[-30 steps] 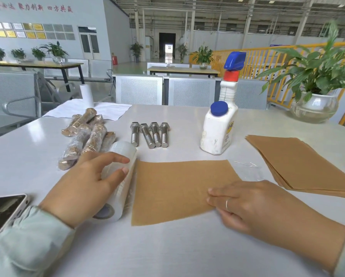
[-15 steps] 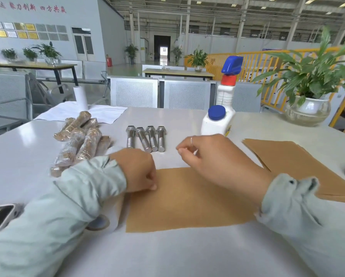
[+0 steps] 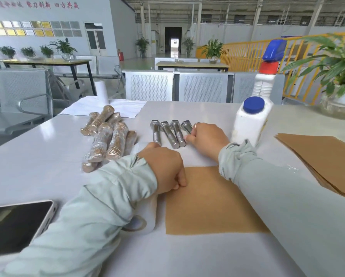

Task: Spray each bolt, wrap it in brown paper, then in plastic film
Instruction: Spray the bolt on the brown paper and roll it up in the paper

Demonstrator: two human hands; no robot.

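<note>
Four bare steel bolts (image 3: 167,134) lie side by side at the middle of the white table (image 3: 37,166). My right hand (image 3: 207,138) reaches over them, its fingers curled round the rightmost bolt (image 3: 186,124), whose head shows. A single brown paper sheet (image 3: 207,200) lies flat in front of me. My left hand (image 3: 163,168) sits at the sheet's upper left corner, thumb and fingertips pinching its edge. The roll of plastic film (image 3: 147,222) lies under my left forearm. A white spray bottle (image 3: 253,120) with a blue trigger stands right of the bolts.
Several wrapped bolts (image 3: 107,140) are piled left of the bare ones. A stack of brown paper (image 3: 323,160) lies at the right. A phone (image 3: 13,224) rests near the left front edge. A potted plant (image 3: 343,96) and a white cloth (image 3: 117,108) stand at the back.
My right hand left the paper sheet and reached forward to the rightmost bolt. My left hand moved off the film roll to the sheet's upper left corner.
</note>
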